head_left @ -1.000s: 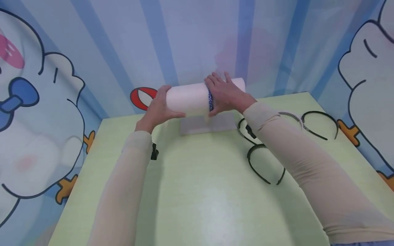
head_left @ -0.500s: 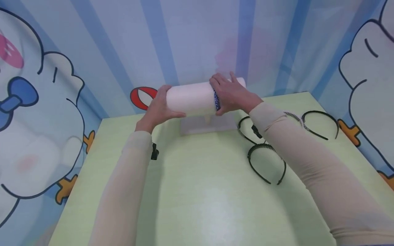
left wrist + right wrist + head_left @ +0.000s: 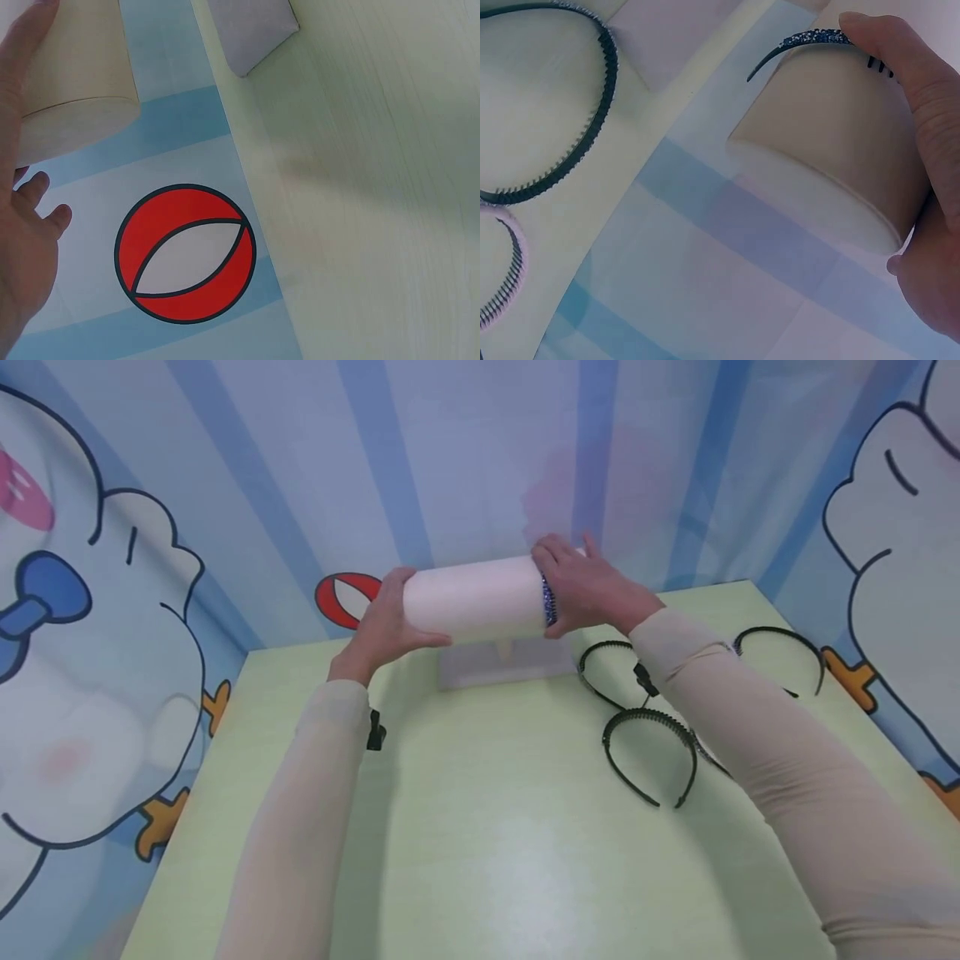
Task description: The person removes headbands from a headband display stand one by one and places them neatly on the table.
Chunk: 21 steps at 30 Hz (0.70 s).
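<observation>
A white horizontal cylinder is raised on a flat-based stand at the back of the table. My left hand grips its left end, thumb below and fingers over the top; the left wrist view shows the cylinder's round end beside that palm. Around the cylinder near its right end sits a blue glittery headband, and my right hand holds it. In the right wrist view, the thumb presses on the headband, whose free tip and comb teeth show; the other fingers are mostly hidden behind the cylinder.
Several headbands lie on the right of the table: a black toothed one in front, another dark one behind it, one far right. A pink one shows in the right wrist view. A patterned curtain stands behind.
My right hand and the blue headband have slid right along the cylinder, nearer its right end. The left hand and the cylinder have stayed in place.
</observation>
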Motion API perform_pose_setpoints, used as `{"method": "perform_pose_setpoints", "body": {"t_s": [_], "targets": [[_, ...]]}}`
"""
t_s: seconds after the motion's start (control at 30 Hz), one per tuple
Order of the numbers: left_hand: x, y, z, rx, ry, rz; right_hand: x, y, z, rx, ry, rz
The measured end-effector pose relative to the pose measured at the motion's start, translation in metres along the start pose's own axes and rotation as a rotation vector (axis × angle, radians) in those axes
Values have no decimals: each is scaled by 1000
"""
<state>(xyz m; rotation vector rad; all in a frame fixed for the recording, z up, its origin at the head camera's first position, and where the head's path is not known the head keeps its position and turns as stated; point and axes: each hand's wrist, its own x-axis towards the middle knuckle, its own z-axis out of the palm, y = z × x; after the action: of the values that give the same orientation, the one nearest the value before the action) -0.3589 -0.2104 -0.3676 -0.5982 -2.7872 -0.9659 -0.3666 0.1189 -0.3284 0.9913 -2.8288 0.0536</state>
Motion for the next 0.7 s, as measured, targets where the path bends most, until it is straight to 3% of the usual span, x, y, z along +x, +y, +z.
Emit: {"method": "perform_pose_setpoints", "body": {"t_s": [0.7], "targets": [[0,1,-2,-16,-4,-3,-21,25,-3,-12,1,24]]}}
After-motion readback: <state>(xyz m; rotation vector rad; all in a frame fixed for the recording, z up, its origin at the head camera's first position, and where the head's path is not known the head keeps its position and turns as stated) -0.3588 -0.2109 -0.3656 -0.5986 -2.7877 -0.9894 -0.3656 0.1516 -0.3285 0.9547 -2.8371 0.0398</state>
